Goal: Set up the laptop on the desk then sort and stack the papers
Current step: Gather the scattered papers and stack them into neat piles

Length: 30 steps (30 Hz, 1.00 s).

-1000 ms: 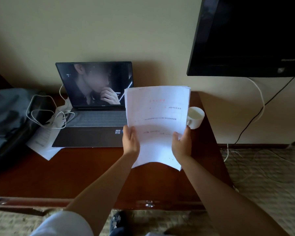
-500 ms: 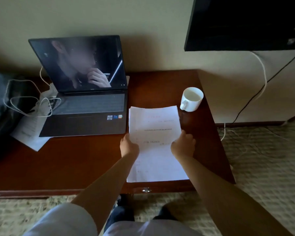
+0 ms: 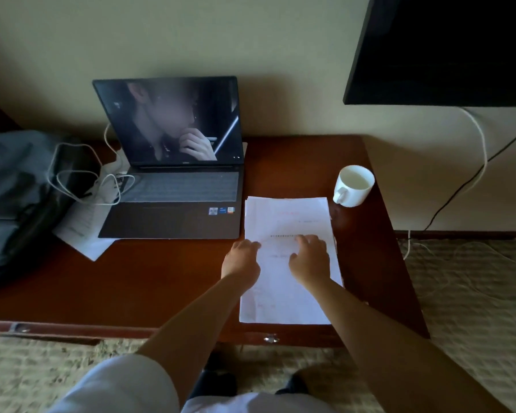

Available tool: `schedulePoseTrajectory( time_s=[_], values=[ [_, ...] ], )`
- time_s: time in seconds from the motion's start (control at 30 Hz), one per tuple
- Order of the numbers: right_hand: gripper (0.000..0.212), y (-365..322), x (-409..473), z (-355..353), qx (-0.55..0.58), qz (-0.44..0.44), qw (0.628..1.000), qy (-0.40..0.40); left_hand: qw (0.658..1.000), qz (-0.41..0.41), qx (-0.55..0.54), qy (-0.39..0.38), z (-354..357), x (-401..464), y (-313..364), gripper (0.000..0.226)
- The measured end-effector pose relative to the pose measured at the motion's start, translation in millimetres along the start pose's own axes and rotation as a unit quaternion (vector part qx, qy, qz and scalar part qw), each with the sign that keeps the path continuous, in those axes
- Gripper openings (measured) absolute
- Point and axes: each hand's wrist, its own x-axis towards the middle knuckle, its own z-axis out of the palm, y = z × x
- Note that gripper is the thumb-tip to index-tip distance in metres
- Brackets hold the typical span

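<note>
An open laptop [image 3: 176, 186] with a lit screen stands on the brown desk [image 3: 167, 278], left of centre. A stack of white papers [image 3: 283, 299] lies flat on the desk just right of the laptop. My left hand [image 3: 241, 259] rests at the stack's left edge, fingertips on the paper. On top of the stack, over the printed lines, lies my right hand [image 3: 309, 257] with its fingers spread. Another loose sheet [image 3: 81, 234] pokes out from under the laptop's left side.
A white mug [image 3: 353, 186] stands right of the papers near the desk's right edge. A grey bag [image 3: 9, 192] and a white cable [image 3: 81, 180] lie at the left. A dark screen [image 3: 441, 49] hangs on the wall; cables trail down to the carpet.
The stack went from held upright in the air to lying flat on the desk. Both hands let go of its sides and now lie on the paper.
</note>
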Motion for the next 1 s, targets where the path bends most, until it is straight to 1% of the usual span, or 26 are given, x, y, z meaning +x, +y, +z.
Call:
schedulePoseTrajectory(
  time_s=[0.1,0.17,0.27,0.37,0.53,0.63,0.73,0.8,0.87,0.93,1.0],
  values=[
    [0.041,-31,5,-2,0.044,-0.016,0.999,-0.013,0.999,-0.019,-0.027,-0.002,-21,8,-15,0.032],
    [0.04,-55,8,-1,0.067,-0.02,0.997,-0.016,0.999,-0.02,-0.035,-0.003,-37,14,-31,0.028],
    [0.04,-98,12,7,0.087,-0.027,0.995,-0.036,0.999,-0.036,-0.036,-0.007,-68,25,-67,0.028],
    [0.042,-133,18,16,0.103,-0.031,0.993,-0.056,0.996,-0.061,-0.067,-0.012,-93,37,-100,0.028],
    [0.04,-218,18,49,0.143,-0.04,0.987,-0.055,0.996,-0.051,-0.074,-0.012,-148,61,-187,0.029],
    [0.039,-267,13,76,0.163,-0.039,0.983,-0.069,0.995,-0.066,-0.073,-0.001,-170,69,-237,0.033],
    [0.037,-306,8,102,0.189,-0.016,0.978,-0.092,0.993,-0.087,-0.077,0.019,-185,71,-280,0.029],
    [0.035,-328,5,115,0.203,-0.011,0.972,-0.117,0.989,-0.116,-0.088,0.029,-190,73,-306,0.028],
    [0.035,-345,4,129,0.225,0.016,0.961,-0.157,0.983,-0.156,-0.098,0.027,-190,80,-331,0.032],
    [0.031,-361,3,147,0.263,0.085,0.936,-0.218,0.977,-0.189,-0.101,0.016,-188,86,-351,0.036],
    [0.024,-373,-1,158,0.3,0.165,0.894,-0.291,0.971,-0.214,-0.109,0.012,-182,91,-366,0.036]
  ],
)
